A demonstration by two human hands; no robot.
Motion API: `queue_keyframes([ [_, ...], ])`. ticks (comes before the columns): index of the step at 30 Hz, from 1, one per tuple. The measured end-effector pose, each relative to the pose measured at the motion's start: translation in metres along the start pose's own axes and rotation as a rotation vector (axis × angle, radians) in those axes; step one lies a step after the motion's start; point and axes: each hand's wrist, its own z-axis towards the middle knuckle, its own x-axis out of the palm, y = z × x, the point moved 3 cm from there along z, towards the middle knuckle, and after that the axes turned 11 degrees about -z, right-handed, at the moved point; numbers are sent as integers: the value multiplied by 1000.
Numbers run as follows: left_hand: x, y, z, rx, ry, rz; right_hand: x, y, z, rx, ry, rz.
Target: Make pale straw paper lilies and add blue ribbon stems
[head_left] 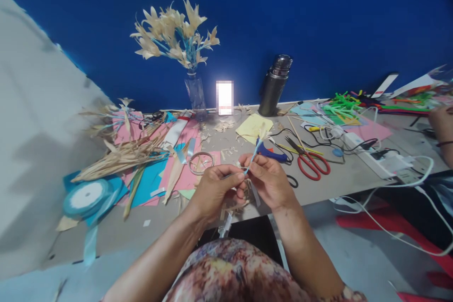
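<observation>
Near the table's front edge, my left hand (220, 186) and my right hand (272, 180) meet around a thin stem wrapped in light blue (254, 155). Pale husk-like petals (264, 133) top this flower, which tilts up and to the right. Thumb and fingers of my left hand pinch the stem's lower end. My right hand's fingers close on it slightly higher. The fingers hide part of the stem. Just behind my right hand lies a blue glue gun (272, 153), and red-handled scissors (311, 165) lie to its right.
At the back stand a clear vase (195, 96) of similar flowers (177, 33) and a dark thermos (274, 87). Dried husks (120, 155), a blue ribbon roll (85, 198) and a tape roll (191, 165) lie left. A power strip (371, 158) with cables and another person's arm (442, 127) are right.
</observation>
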Motion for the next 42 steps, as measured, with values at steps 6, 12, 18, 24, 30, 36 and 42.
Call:
queue_keyframes([
  [6, 4, -8, -4, 214, -96, 145, -2, -14, 0, -45, -58, -131],
  [12, 4, -7, -4, 236, -149, 217, -4, -13, 0, -89, -105, -153],
  [18, 0, 5, 0, -24, 38, -51, 2, -10, -2, -12, 37, 27],
  [24, 0, 6, 0, -7, 24, -81, 1, -10, -2, 1, 58, 69],
  [30, 4, 0, -3, 240, -82, 129, -7, -7, -4, -96, -114, -204],
  [36, 1, 8, -3, 135, -72, 3, -7, -7, -2, -121, -94, -137],
  [42, 3, 13, -3, -112, 71, -192, 1, -14, 0, -54, 24, 50],
])
